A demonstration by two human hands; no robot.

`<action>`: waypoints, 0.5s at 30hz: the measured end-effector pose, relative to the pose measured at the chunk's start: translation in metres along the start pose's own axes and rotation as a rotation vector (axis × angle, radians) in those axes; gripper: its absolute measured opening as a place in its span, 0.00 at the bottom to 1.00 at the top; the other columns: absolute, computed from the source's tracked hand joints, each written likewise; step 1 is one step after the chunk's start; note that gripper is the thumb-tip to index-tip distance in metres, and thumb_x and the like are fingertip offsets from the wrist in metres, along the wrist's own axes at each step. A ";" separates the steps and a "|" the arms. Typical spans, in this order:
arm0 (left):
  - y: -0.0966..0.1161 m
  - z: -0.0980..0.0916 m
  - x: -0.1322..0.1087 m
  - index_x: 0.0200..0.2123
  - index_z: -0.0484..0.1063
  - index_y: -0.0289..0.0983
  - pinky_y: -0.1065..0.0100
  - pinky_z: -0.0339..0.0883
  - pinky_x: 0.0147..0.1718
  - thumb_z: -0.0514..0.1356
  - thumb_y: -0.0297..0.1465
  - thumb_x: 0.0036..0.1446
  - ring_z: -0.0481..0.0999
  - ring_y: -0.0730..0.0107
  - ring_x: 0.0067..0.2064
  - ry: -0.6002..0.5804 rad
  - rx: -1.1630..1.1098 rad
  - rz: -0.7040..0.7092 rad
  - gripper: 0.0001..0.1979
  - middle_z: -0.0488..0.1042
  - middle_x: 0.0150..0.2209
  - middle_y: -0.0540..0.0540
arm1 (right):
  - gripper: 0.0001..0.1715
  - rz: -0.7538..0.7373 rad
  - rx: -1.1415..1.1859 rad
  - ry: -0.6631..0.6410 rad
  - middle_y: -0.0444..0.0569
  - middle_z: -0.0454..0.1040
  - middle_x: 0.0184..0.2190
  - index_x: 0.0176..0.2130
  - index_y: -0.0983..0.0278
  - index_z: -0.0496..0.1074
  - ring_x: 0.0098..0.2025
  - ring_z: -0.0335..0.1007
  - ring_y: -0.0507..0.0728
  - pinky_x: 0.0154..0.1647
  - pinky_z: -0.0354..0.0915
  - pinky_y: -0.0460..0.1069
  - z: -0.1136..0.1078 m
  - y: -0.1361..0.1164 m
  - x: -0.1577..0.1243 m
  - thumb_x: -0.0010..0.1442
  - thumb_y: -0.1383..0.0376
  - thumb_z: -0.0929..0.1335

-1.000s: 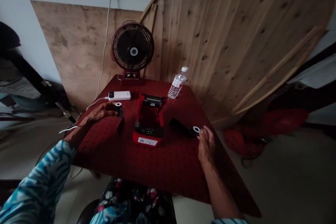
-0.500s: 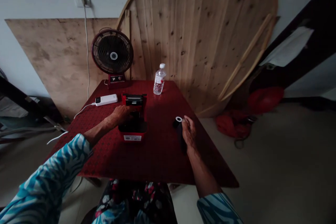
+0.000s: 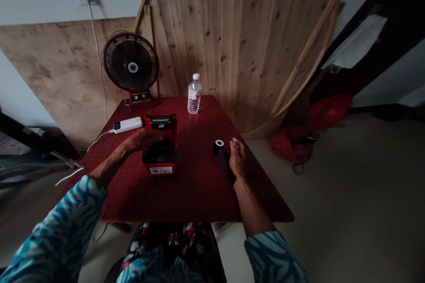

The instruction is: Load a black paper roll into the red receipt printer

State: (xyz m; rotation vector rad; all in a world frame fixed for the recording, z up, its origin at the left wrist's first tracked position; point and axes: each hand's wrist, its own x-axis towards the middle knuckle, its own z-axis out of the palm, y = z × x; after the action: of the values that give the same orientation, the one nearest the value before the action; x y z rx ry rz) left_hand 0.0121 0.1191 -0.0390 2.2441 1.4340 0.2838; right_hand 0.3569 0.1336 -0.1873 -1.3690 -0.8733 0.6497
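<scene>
Label printer (image 3: 160,159), red, black lid, on red table (image 3: 195,203). L hand (image 3: 143,140) open, fingers extended over printer lid. Black roll w/ white core (image 3: 219,143) right of printer, against R hand (image 3: 237,158); grip unclear. Power bank (image 3: 128,124) left of printer; water bottle (image 3: 194,99) behind it.

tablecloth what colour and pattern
The tablecloth is deep red with a small repeating dark pattern, seen in the head view.
</scene>
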 end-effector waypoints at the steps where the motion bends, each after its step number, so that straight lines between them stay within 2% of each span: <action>1: 0.000 0.000 -0.014 0.54 0.76 0.38 0.62 0.73 0.49 0.52 0.41 0.67 0.80 0.57 0.50 0.050 -0.112 0.039 0.21 0.81 0.51 0.42 | 0.42 0.008 0.027 0.005 0.58 0.75 0.54 0.52 0.63 0.71 0.55 0.72 0.63 0.59 0.65 0.59 -0.001 0.003 0.002 0.52 0.37 0.64; 3: 0.000 0.007 -0.038 0.54 0.77 0.39 0.59 0.73 0.49 0.55 0.49 0.64 0.80 0.53 0.50 0.131 -0.219 0.055 0.26 0.82 0.50 0.42 | 0.42 0.030 0.079 0.026 0.57 0.75 0.53 0.51 0.62 0.71 0.54 0.73 0.63 0.57 0.67 0.59 -0.001 0.006 0.003 0.50 0.36 0.65; 5: -0.001 0.019 -0.051 0.54 0.77 0.39 0.58 0.73 0.50 0.61 0.50 0.58 0.80 0.50 0.51 0.192 -0.233 0.067 0.28 0.81 0.50 0.41 | 0.41 0.039 0.115 0.055 0.56 0.76 0.51 0.50 0.61 0.71 0.53 0.74 0.63 0.54 0.68 0.59 0.000 0.007 0.002 0.50 0.36 0.66; 8: -0.004 0.036 -0.050 0.49 0.79 0.39 0.60 0.73 0.48 0.60 0.45 0.60 0.81 0.55 0.47 0.305 -0.201 0.110 0.20 0.82 0.47 0.42 | 0.38 0.031 0.140 0.087 0.55 0.76 0.49 0.49 0.61 0.71 0.52 0.74 0.63 0.52 0.69 0.58 0.002 0.005 0.000 0.50 0.38 0.66; 11: -0.006 0.043 -0.043 0.42 0.80 0.40 0.61 0.72 0.46 0.56 0.39 0.63 0.81 0.59 0.43 0.394 -0.146 0.148 0.15 0.83 0.42 0.44 | 0.38 0.049 0.149 0.094 0.54 0.77 0.47 0.47 0.61 0.71 0.50 0.74 0.62 0.50 0.69 0.58 0.002 0.005 0.001 0.48 0.37 0.67; 15: -0.005 0.043 -0.050 0.41 0.80 0.40 0.57 0.68 0.48 0.57 0.36 0.65 0.80 0.58 0.45 0.397 0.011 0.246 0.12 0.82 0.42 0.43 | 0.37 0.060 0.184 0.087 0.52 0.76 0.45 0.46 0.61 0.70 0.48 0.75 0.61 0.49 0.68 0.57 -0.005 0.005 0.007 0.47 0.38 0.67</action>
State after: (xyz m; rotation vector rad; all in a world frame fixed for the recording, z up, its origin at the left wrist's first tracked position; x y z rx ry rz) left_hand 0.0036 0.0643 -0.0754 2.4710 1.3368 0.8441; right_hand 0.3652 0.1370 -0.1908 -1.2512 -0.6877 0.6937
